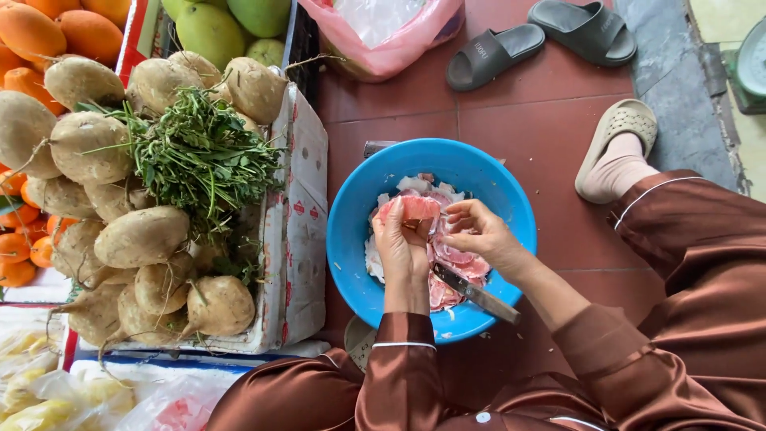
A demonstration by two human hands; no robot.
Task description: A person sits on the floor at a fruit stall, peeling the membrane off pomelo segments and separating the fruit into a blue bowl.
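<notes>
Soft, even daylight is filling the scene, casting only faint shadows, while wide-lens distortion is bending the edges and everything is staying sharp.

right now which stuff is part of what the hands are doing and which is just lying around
In use: left hand, right hand, pink fruit piece, blue bowl, knife.

Lying about: brown roots, green leaves, oranges, grey slippers, pink bag.

Two hands, left [401,249] and right [477,232], are working in one blue bowl [355,207], where one knife [476,294] is lying. Two grey slippers [539,41] are sitting on the floor, and one beige [617,129] on a foot. One pink bag [391,32] is showing. About fourteen tubers [141,236] are filling one box [306,223], four green mangoes [209,32] behind.
</notes>
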